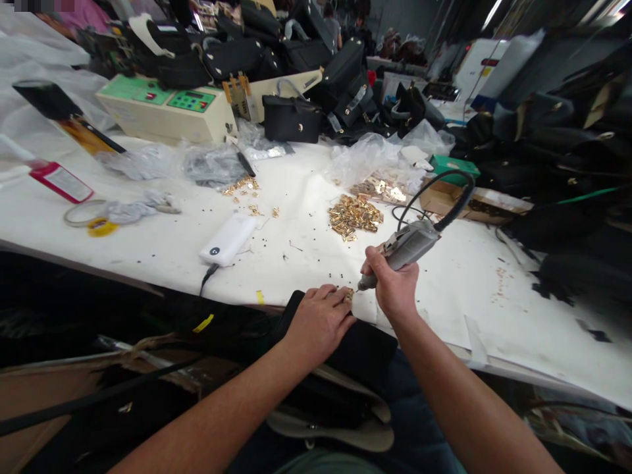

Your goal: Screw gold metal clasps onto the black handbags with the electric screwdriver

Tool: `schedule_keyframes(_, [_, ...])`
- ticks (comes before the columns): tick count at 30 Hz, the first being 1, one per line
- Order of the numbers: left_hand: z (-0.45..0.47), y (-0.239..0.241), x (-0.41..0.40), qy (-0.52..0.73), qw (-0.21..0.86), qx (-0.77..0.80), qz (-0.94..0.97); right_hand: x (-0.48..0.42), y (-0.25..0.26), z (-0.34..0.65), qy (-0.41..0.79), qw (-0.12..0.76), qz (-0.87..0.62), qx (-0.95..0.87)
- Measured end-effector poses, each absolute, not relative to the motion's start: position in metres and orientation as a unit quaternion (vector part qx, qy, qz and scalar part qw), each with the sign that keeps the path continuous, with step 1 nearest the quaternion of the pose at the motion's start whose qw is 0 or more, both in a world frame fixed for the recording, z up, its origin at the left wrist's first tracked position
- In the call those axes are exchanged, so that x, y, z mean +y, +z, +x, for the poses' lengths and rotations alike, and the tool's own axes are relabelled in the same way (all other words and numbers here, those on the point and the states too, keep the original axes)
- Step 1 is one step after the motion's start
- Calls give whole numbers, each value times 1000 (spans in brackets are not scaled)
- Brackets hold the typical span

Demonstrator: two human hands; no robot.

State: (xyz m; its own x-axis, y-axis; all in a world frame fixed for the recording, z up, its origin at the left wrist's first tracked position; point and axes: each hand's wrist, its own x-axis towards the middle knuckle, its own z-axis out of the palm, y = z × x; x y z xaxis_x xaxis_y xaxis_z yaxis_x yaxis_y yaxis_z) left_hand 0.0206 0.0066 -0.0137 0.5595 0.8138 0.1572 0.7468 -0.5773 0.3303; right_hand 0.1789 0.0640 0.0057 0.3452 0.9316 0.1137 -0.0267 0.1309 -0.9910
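My right hand (392, 284) is closed around a grey electric screwdriver (407, 245), its tip pointing down-left at a small gold metal fitting (349, 296). My left hand (320, 321) rests on a black bag (355, 352) at the table's near edge, fingers pinched on that gold fitting. A black cable (447, 191) loops from the screwdriver's back end over the table.
A heap of gold fittings (354, 214) lies on the white table (148, 243) beyond my hands. A white power bank (228, 239), plastic bags (375, 158), a beige control box (168, 108) and several black handbags (292, 117) stand farther back. A cardboard box (474, 201) sits right.
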Motion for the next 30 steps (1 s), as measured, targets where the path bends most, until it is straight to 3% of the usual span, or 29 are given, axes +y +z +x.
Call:
schedule_keyframes(20, [20,-14,7,154,120,444,874,66,10,173,383,597,-552,-439])
schedule_keyframes(30, [20,-16,6,168,139,454,864,63,14,178,379,626,-526,-433])
